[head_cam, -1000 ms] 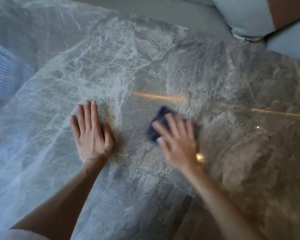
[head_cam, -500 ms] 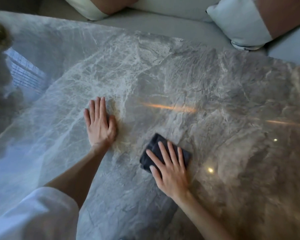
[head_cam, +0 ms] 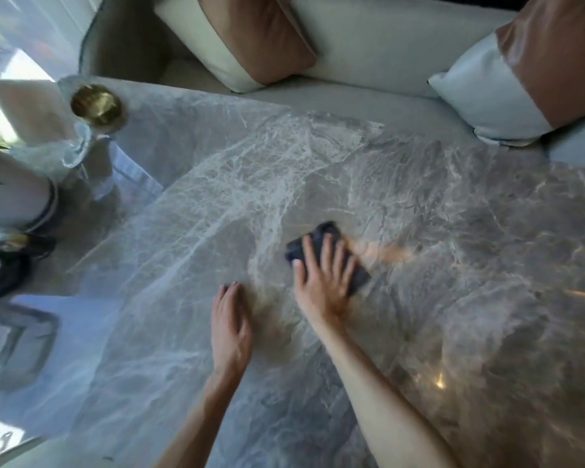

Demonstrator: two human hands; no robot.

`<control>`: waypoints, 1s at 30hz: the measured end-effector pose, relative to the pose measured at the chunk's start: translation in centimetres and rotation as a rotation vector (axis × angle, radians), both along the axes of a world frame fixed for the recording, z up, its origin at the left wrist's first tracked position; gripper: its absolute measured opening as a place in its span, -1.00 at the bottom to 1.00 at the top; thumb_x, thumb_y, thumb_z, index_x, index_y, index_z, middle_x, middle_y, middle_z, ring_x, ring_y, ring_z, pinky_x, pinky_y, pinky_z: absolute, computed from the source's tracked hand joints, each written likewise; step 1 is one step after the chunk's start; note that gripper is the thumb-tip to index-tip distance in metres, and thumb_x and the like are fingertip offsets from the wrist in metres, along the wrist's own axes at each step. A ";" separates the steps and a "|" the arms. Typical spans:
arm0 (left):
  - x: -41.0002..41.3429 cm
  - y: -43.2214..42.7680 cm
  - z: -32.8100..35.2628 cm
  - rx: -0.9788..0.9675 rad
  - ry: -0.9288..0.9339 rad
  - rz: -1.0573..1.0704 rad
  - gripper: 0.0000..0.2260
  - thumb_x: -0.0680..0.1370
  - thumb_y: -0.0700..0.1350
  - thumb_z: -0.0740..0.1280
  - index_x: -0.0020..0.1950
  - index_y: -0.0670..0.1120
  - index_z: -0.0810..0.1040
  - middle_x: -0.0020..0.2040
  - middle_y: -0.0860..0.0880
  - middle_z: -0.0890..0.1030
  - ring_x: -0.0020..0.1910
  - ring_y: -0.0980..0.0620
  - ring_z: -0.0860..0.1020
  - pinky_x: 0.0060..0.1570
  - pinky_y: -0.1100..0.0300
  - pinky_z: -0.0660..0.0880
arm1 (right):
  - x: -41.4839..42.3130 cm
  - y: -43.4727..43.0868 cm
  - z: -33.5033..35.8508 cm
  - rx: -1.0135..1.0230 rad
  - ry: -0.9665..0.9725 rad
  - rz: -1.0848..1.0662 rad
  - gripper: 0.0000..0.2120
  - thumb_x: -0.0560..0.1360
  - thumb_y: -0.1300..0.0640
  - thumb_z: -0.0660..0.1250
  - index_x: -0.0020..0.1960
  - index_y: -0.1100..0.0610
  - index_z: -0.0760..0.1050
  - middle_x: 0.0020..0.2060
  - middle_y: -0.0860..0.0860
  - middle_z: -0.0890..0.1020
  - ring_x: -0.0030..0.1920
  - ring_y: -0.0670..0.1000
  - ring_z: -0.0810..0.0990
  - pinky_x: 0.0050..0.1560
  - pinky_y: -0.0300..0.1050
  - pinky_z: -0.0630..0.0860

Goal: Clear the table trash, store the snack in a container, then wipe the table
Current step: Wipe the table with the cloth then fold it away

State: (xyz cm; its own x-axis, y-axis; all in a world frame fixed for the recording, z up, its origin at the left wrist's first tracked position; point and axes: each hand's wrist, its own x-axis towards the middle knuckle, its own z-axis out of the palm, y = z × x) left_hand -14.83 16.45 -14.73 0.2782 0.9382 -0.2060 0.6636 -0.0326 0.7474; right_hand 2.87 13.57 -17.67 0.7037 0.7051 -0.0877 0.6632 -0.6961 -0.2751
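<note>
A glossy grey marble table (head_cam: 453, 248) fills most of the head view. A dark, folded cloth (head_cam: 321, 236) lies on it near the middle. My right hand (head_cam: 321, 282) presses flat on the cloth, fingers spread, covering much of it. My left hand (head_cam: 232, 325) rests flat on the bare marble just to the left of the right hand, palm down, holding nothing. No trash or snack shows on the table.
A gold round lid on a clear glass jar (head_cam: 97, 104) stands at the table's far left corner. A pale sofa (head_cam: 368, 45) with brown-and-white cushions (head_cam: 257, 35) runs along the far edge. Dark objects (head_cam: 4, 271) and a grey tray (head_cam: 21, 339) sit at the left.
My right hand has slid the cloth away from me across the marble. The view has pulled back and shifted, so more of the sofa, the jar and the left side shows.
</note>
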 end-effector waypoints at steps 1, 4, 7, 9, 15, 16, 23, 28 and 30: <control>0.1 -0.5 0.2 -0.014 0.002 0.034 -0.56 0.50 -0.21 0.13 0.36 -0.28 0.45 0.38 -0.24 0.48 0.45 -0.20 0.36 0.46 -0.15 0.26 | -2.1 0.3 -0.2 0.027 0.007 0.139 -0.52 0.60 -0.21 0.04 0.50 -0.16 0.21 0.52 0.02 0.29 0.54 0.13 0.20 0.52 0.23 0.05; 0.2 -1.8 1.2 -0.057 0.000 0.155 -0.60 0.53 -0.26 0.15 0.37 -0.25 0.44 0.34 -0.23 0.50 0.35 -0.18 0.44 0.41 -0.07 0.33 | -7.1 -2.1 -0.2 0.065 0.089 0.471 -0.57 0.62 -0.15 0.04 0.47 -0.16 0.29 0.49 -0.06 0.34 0.52 0.05 0.25 0.52 0.15 0.12; -0.8 -3.5 2.7 -0.165 0.038 0.293 -0.58 0.59 -0.27 0.15 0.46 -0.16 0.34 0.42 -0.16 0.42 0.41 -0.13 0.37 0.44 -0.05 0.29 | -8.9 -6.7 0.3 0.034 0.134 0.733 -0.64 0.62 -0.08 0.04 0.38 -0.19 0.38 0.45 -0.16 0.39 0.51 -0.05 0.27 0.53 0.02 0.06; -1.6 -4.7 3.8 -0.204 0.072 0.282 -0.57 0.59 -0.26 0.14 0.48 -0.14 0.31 0.44 -0.15 0.40 0.43 -0.12 0.34 0.45 -0.05 0.28 | -9.4 -9.8 0.8 0.045 0.194 0.852 -0.69 0.62 -0.07 0.07 0.32 -0.20 0.42 0.40 -0.21 0.44 0.49 -0.09 0.30 0.51 -0.02 0.08; -2.6 -5.2 7.7 -0.480 0.079 0.336 -0.56 0.62 -0.11 0.13 0.49 -0.20 0.27 0.46 -0.22 0.37 0.44 -0.19 0.35 0.45 -0.11 0.28 | -10.9 -13.9 4.1 0.103 0.863 0.485 -0.70 0.62 -0.08 0.12 0.23 -0.12 0.56 0.23 -0.19 0.61 0.32 -0.20 0.48 0.46 -0.21 0.25; -2.7 -5.1 8.2 -0.526 0.078 0.345 -0.55 0.63 -0.07 0.13 0.49 -0.21 0.27 0.45 -0.23 0.39 0.42 -0.20 0.37 0.43 -0.11 0.30 | -11.0 -13.3 5.2 0.124 1.103 0.307 -0.72 0.62 -0.06 0.15 0.22 -0.12 0.57 0.19 -0.19 0.63 0.27 -0.20 0.53 0.36 -0.26 0.37; -3.1 -2.0 14.2 -0.559 -0.150 0.103 -0.72 0.60 0.15 0.21 -0.01 -0.05 0.51 -0.09 0.03 0.62 -0.11 0.11 0.59 -0.18 0.31 0.46 | -12.1 -5.2 10.9 0.406 1.510 -0.315 -0.75 0.62 -0.04 0.16 0.19 -0.07 0.57 0.03 -0.14 0.71 0.05 -0.14 0.67 -0.07 -0.35 0.55; -4.7 2.6 17.0 -0.514 -0.163 0.006 -0.73 0.53 -0.05 0.41 0.13 -0.18 0.54 -0.02 -0.10 0.67 -0.04 0.01 0.66 -0.09 0.30 0.57 | -15.6 0.7 12.9 0.550 1.604 -0.414 -0.61 0.63 -0.14 0.06 0.21 -0.01 0.57 0.01 -0.07 0.72 0.07 -0.10 0.67 -0.01 -0.29 0.56; -6.5 5.6 17.5 -0.458 -0.137 -0.011 -0.88 0.52 -0.19 0.39 0.00 -0.19 0.52 -0.08 -0.13 0.63 -0.07 -0.07 0.62 -0.09 0.15 0.52 | -17.3 3.0 12.9 0.550 1.685 -0.433 -0.49 0.56 -0.27 0.03 0.26 -0.02 0.55 0.09 -0.03 0.70 0.14 -0.06 0.65 0.11 -0.16 0.51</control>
State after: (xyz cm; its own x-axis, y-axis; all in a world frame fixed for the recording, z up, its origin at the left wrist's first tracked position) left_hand -21.34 22.09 2.79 0.3413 0.7563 -0.5581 0.5596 0.3136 0.7671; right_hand -14.45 16.58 -4.79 0.2404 0.7082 -0.6638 -0.7145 -0.3339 -0.6149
